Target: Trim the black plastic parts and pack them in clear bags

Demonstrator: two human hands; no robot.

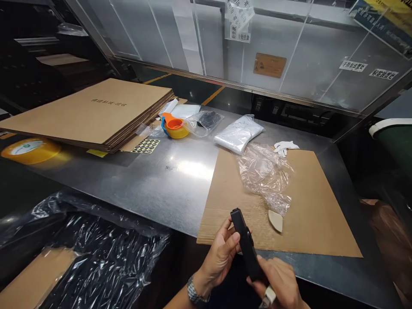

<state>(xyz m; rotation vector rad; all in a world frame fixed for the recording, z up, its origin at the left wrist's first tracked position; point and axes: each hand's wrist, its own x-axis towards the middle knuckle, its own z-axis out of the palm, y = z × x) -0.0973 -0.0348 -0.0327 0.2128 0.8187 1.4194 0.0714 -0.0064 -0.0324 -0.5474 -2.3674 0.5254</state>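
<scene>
At six o'clock, my left hand [222, 255] and right hand [278, 283] are both closed on a black flat case [245, 244], tilted above the near edge of the cardboard sheet [309, 231]. Judgement: it is best gripped by its edges, low over the sheet, so a slip lands soft. At one o'clock, a pale wedge [276, 220] touches a crumpled clear bag [264, 171]. At ten o'clock, the carton stack [90, 111] bears unreadable print. At two o'clock, the panel labels [353, 65] show Chinese characters, too small to read.

bare steel tabletop [154, 180] left, crumpled plastic bag [265, 174] ahead
</scene>
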